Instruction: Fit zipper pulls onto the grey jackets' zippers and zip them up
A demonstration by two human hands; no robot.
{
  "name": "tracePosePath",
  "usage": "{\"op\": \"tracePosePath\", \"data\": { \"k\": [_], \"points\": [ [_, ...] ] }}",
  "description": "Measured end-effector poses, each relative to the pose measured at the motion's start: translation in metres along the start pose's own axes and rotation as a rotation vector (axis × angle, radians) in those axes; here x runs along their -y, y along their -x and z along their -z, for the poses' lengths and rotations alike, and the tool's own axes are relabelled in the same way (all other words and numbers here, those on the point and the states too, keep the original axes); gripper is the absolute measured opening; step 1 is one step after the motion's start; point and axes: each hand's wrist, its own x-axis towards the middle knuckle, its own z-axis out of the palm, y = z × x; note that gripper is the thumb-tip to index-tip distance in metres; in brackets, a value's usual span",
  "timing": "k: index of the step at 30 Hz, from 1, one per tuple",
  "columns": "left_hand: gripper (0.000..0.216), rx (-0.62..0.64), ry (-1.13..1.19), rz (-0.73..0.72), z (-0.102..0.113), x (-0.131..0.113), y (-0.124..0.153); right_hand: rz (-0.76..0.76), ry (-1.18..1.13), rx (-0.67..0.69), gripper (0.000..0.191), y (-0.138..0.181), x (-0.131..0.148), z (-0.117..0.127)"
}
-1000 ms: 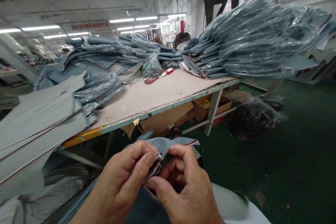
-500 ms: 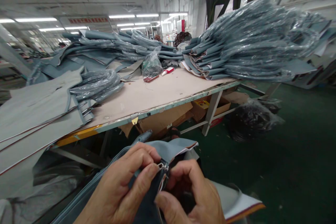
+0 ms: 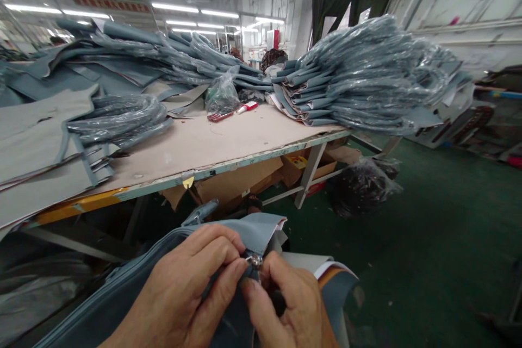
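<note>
A metal zipper slider point(image 3: 254, 260) sits at the end of a zipper on a blue-grey leather-like piece point(image 3: 253, 231) in front of me. My left hand point(image 3: 196, 277) pinches the slider's pull between thumb and forefinger. From the other side, my right hand point(image 3: 285, 299) closes thumb and bent forefinger on the zipper tape just below the slider; its fingertips partly hide the tape. The piece's pale lining and orange-brown edge point(image 3: 332, 274) show behind my right hand. A long zipper seam point(image 3: 134, 261) runs down to the lower left.
Ahead stands a worktable point(image 3: 228, 144) with plastic-wrapped blue-grey bundles point(image 3: 367, 76) at right and more stacked pieces point(image 3: 134, 54) at left. A red-and-white bottle point(image 3: 248, 107) lies mid-table. Cardboard boxes point(image 3: 236, 179) and a black plastic bag point(image 3: 359, 185) are below.
My right thumb and forefinger have drawn together and moved up to the zipper by the slider. My left hand keeps its pinch. The view has turned slightly right.
</note>
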Motion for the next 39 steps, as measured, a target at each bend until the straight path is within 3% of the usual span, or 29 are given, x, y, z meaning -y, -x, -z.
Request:
{"op": "tracePosePath", "data": {
  "k": [8,16,25,30,33,39],
  "points": [
    [0.018,0.015,-0.029,0.051,0.0,-0.005,-0.002,0.201,0.022,0.03,0.016,-0.001,-0.013,0.002],
    [0.02,0.016,-0.191,0.035,-0.001,-0.011,-0.004,0.194,-0.006,-0.001,0.022,0.006,-0.014,0.001],
    [0.023,0.091,-0.163,0.119,-0.006,-0.014,0.003,0.212,0.067,-0.091,0.027,0.016,-0.011,-0.002],
    [0.021,0.063,-0.177,0.042,-0.01,-0.017,0.004,0.251,0.096,-0.065,0.024,0.017,-0.012,0.002],
    [0.019,0.016,-0.096,0.035,-0.014,-0.015,0.009,0.195,0.054,-0.025,0.022,0.015,-0.011,0.005],
    [0.018,-0.067,0.005,0.054,-0.026,-0.011,0.018,-0.113,-0.157,0.203,0.014,0.021,-0.016,0.01]
  ]
}}
